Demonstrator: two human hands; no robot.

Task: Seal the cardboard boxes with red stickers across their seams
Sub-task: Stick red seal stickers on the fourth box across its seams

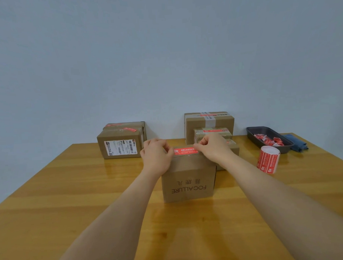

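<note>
A brown cardboard box [188, 182] printed FOCALLURE stands in the middle of the wooden table. A red sticker [185, 151] with white print stretches across its top. My left hand [156, 156] pinches the sticker's left end and my right hand [213, 147] pinches its right end, both at the box's top edge. I cannot tell whether the sticker touches the cardboard. A roll of red stickers [268, 159] stands to the right of the box.
Two stacked boxes [121, 141] with red stickers sit at the back left; a pile of stickered boxes [210, 124] sits behind my right hand. A dark tray [268, 131] with red scraps and a blue cloth [296, 145] lie at the right. A wall backs the table [71, 191].
</note>
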